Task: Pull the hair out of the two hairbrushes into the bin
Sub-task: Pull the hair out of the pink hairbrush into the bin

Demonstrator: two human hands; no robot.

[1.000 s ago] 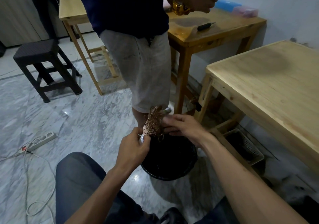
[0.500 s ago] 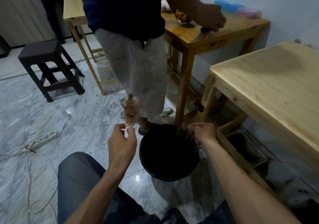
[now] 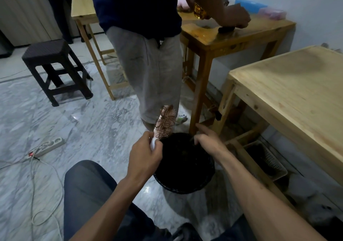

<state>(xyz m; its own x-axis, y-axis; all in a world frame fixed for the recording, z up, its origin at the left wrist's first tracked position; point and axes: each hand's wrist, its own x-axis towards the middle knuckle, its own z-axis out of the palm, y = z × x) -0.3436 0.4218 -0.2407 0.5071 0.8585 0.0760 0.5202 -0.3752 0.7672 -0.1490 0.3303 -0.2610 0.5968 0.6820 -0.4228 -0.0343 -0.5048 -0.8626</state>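
A pink hairbrush (image 3: 165, 121) with brown hair tangled in its bristles stands upright at the left rim of the round black bin (image 3: 185, 185) on the floor. My left hand (image 3: 144, 157) is closed on its white handle. My right hand (image 3: 207, 140) hovers over the far side of the bin, fingers spread, index finger pointing away; I cannot see any hair in it. A dark object (image 3: 225, 29), possibly the second brush, lies on the far table under another person's hand.
A person (image 3: 148, 55) in grey shorts stands right behind the bin at a brown wooden table (image 3: 232, 38). A light wooden table (image 3: 297, 92) is at the right, with a basket (image 3: 267, 159) under it. A dark stool (image 3: 53, 68) and a power strip (image 3: 50, 146) are at the left.
My left hand has brought the brush back right, to the bin's rim. My right hand has opened its fingers over the bin. The standing person's hand stays on the dark object on the table.
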